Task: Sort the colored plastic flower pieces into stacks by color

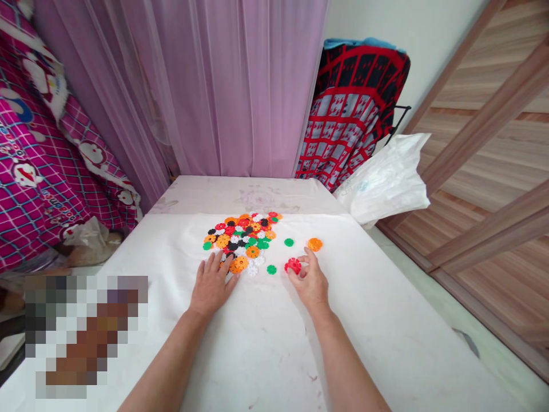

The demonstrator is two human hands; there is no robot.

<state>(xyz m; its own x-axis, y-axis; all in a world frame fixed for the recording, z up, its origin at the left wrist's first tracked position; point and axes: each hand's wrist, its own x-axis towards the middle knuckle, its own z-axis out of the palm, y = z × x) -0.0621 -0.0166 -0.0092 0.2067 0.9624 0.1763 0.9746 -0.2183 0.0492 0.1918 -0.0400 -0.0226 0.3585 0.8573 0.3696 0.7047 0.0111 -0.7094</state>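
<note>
We are pinching the red disc (pixel 293 265), right of the pile (pixel 243 233), between thumb and fingers of our right hand (pixel 314 285); a light hold on its rim should serve best. We are resting our left hand (pixel 212 289), fingers spread, apparently gripping nothing, at the pile's near-left edge.

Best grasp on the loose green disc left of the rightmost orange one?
Pinch opposite edges of the green notched disc from above, probably coming in from the near side. It appears to lie flat on the white cloth, so its thin rim offers the hold; it sits apart from the disc pile, leaving both edges free.
</note>
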